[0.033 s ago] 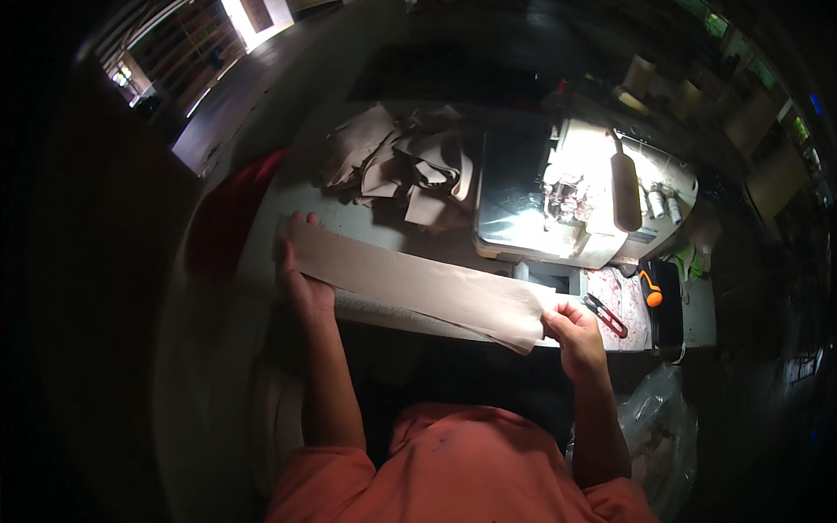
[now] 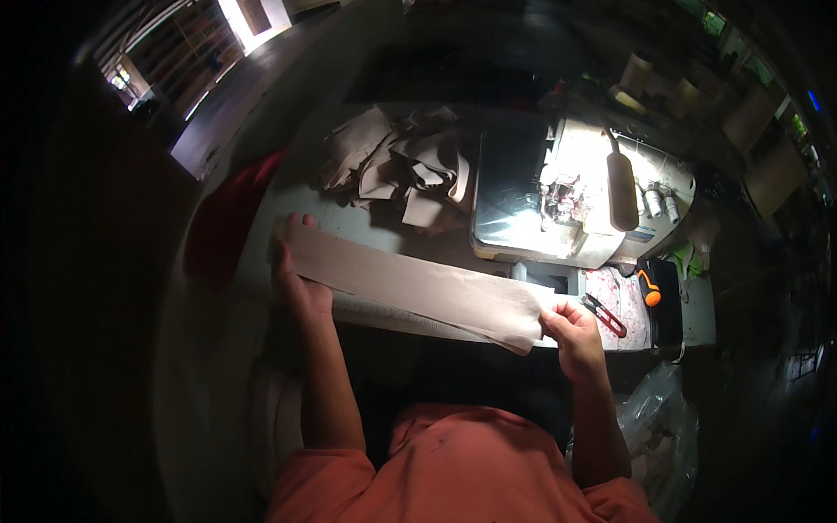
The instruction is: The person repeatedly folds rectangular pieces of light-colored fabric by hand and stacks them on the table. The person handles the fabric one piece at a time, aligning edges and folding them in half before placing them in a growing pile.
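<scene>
A long beige fabric strip (image 2: 410,281) is stretched between my hands over the table's front edge, sloping down to the right. It seems to have more than one layer, as a second edge shows beneath at its right end. My left hand (image 2: 307,295) grips the far left end, thumb in front and fingertips showing above the top edge. At the other end my right hand (image 2: 575,336) pinches the strip's corner between thumb and fingers. Behind the strip lies a heap of beige fabric pieces (image 2: 375,161).
A lit sewing machine (image 2: 514,235) stands at the back right. Near my right hand lie red-handled thread snips (image 2: 608,318) and a black case with an orange piece (image 2: 667,305). Red cloth (image 2: 228,218) is at the left, and a clear plastic bag (image 2: 658,418) hangs at lower right.
</scene>
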Tool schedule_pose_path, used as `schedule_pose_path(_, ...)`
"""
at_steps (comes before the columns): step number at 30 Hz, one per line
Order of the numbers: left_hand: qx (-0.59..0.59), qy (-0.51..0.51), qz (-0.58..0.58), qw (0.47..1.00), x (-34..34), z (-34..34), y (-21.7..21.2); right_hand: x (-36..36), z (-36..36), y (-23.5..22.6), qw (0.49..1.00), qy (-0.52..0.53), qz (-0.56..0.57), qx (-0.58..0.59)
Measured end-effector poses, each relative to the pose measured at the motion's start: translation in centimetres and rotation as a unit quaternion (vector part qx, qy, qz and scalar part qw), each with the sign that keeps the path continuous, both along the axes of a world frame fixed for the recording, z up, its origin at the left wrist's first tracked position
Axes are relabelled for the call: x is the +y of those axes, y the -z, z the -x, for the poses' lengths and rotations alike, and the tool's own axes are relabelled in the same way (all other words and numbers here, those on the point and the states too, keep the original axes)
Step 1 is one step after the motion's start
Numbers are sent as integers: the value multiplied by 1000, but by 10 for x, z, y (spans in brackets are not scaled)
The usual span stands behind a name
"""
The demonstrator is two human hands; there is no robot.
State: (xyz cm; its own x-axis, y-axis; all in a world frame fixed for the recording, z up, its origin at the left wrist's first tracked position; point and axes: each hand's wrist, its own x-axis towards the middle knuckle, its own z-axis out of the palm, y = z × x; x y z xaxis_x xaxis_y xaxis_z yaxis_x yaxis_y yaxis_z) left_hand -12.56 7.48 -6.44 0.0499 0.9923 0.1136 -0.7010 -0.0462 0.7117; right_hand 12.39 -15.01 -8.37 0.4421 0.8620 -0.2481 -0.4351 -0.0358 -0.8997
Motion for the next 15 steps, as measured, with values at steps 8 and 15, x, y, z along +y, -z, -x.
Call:
schedule_pose_path(8,549,126,-546,620,-109,-95,-2,19,30,-22,981,-21,-74,177)
schedule_pose_path(15,549,196,-467,665,-123,-106,-4,11,24,-25,999,-34,-36,6)
